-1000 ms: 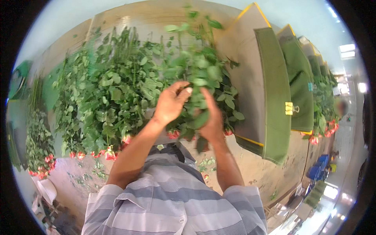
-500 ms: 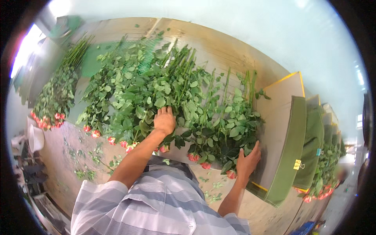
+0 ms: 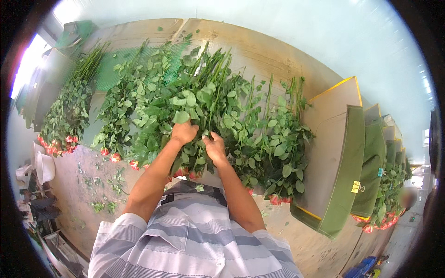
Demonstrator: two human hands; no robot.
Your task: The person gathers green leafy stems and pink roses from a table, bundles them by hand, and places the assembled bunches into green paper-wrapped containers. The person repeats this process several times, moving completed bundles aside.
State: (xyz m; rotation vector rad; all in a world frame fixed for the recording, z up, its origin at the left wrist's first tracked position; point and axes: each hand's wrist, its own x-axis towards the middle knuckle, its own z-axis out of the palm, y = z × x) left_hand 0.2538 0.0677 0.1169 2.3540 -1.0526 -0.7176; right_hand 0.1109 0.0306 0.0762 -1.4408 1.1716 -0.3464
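Note:
Leafy cut roses (image 3: pixel 153 113) lie in a thick row across the table, stems pointing away from me and pink-red blooms at the near edge. Amid the middle foliage, my left hand (image 3: pixel 184 133) is closed on rose stems, its fingers partly covered by leaves. My right hand (image 3: pixel 215 148) is close beside it, thumb and forefinger apart at the leaves; its other fingers are hidden. Red blooms (image 3: pixel 181 172) hang just below the hands, in front of my shirt. Another cluster of blooms (image 3: pixel 279 199) lies at the right end of the row.
To the right stands a grey panel (image 3: pixel 331 116) with yellow edging and green cloth (image 3: pixel 345 171), a clip on it. More similar panels with roses follow behind. A separate rose bunch (image 3: pixel 69 104) lies far left, near green netting (image 3: pixel 109 69). Fallen leaves (image 3: pixel 104 207) litter the floor.
My right hand has moved left from the right end of the row to beside my left hand. The left hand has shifted slightly up and left, its fingers now curled under leaves.

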